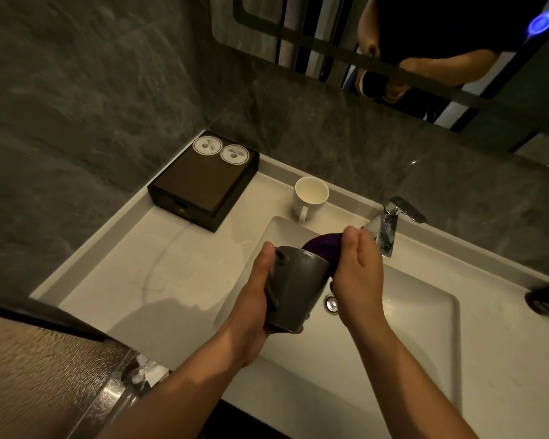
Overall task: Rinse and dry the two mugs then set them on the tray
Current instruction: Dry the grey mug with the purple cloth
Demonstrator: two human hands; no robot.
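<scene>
Presently left hand [254,299] clasps the rigid, likely wet-slick grey mug [293,288] by body and handle, right hand [355,274] pressing purple cloth [322,250] apparently into its mouth; breakable, keep the two-handed hold

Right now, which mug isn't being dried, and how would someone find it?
Start at the sink basin. On the counter behind its back left corner, left of the faucet, stands the white mug. It's upright and untouched; the grey mug is in hand.

A dark grey mug [293,288] lies tilted between both hands, handle toward the left hand [251,299], mouth stuffed with a purple cloth [322,251] under the right hand [357,274]. A white mug [309,196] stands upright beyond the hands, handle facing them.
</scene>
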